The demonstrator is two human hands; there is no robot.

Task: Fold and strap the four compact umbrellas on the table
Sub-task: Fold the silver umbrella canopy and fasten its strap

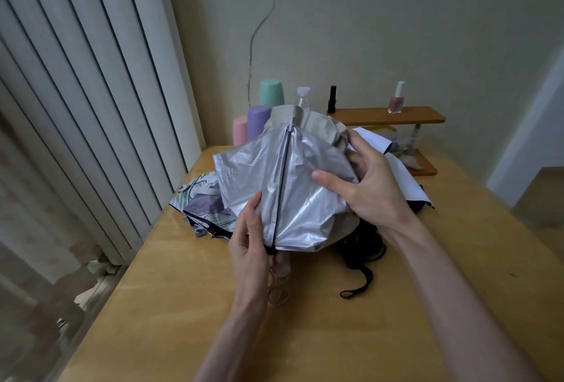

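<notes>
left hand [248, 247] grips silver umbrella [274, 177] | right hand [363, 186] gathers canopy

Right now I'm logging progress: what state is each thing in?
Silver-lined beige umbrella: loose, unstrapped, held up.
Left hand: gripping its handle end.
Right hand: gathering its canopy.
Floral-print umbrella: lying unfolded on the wooden table.
Black umbrella: lying, wrist loop loose.
White-and-navy umbrella: lying spread.
</notes>
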